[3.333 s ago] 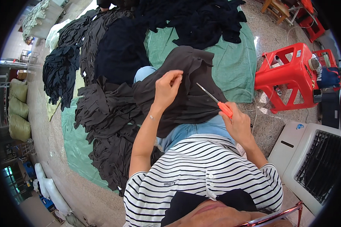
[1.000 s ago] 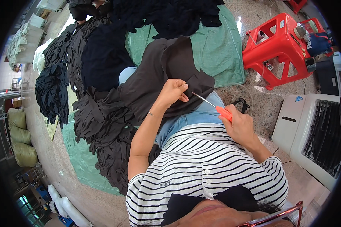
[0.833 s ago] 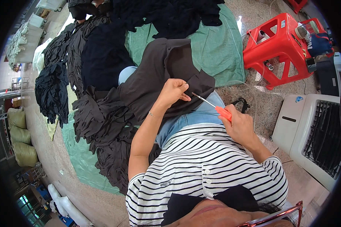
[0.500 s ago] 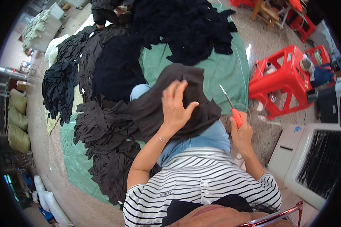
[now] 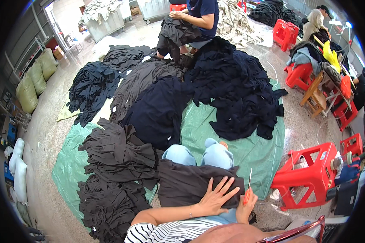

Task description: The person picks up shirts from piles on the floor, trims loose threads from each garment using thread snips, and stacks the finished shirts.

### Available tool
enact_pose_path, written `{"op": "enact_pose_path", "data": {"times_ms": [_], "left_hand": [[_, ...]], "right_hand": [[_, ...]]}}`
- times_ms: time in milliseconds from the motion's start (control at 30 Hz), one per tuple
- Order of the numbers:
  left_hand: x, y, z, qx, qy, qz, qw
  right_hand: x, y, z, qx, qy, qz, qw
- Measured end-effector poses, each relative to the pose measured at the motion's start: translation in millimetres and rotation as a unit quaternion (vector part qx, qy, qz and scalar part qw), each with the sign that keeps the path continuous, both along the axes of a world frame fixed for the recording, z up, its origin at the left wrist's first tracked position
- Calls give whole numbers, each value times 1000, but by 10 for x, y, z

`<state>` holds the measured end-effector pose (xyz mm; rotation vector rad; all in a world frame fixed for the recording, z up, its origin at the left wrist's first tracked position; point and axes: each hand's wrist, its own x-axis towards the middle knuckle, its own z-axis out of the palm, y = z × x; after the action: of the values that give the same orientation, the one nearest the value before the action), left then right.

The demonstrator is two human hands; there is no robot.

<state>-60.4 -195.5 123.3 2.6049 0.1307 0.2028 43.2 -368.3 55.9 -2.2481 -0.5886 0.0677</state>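
Observation:
A dark brown-grey piece of cloth [image 5: 180, 186] lies across my lap, over light blue trousers [image 5: 217, 154]. My left hand [image 5: 220, 197] rests flat on its right part, fingers spread apart. Close beside it, at the cloth's right edge, my right hand [image 5: 246, 205] is closed around a slim tool with an orange-red handle [image 5: 247, 196]. Its thin metal blade points away from me; the exact kind of tool is too small to tell.
Grey-brown garments [image 5: 117, 152] are heaped at my left, navy ones [image 5: 235, 89] ahead, on a green sheet [image 5: 198, 121]. A red stool [image 5: 306, 174] stands at right. Another person [image 5: 198, 20] sits beyond the heaps handling dark cloth. Sacks [image 5: 26, 93] line the left.
The view has tilted up, showing more of the room. My left hand has come down onto the cloth's right part, and my right hand with the tool is now close beside it.

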Motion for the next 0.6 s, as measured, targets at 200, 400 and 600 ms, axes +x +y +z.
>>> {"op": "enact_pose_path", "data": {"times_ms": [200, 400, 600], "left_hand": [[-71, 10, -119, -80, 30, 15, 996], [7, 123, -200, -121, -113, 120, 979], [-339, 1311, 236, -424, -188, 125, 877]], "right_hand": [[116, -110, -263, -60, 48, -31, 997], [192, -60, -366, -65, 31, 39, 997], [315, -152, -453, -57, 53, 35, 996]]}}
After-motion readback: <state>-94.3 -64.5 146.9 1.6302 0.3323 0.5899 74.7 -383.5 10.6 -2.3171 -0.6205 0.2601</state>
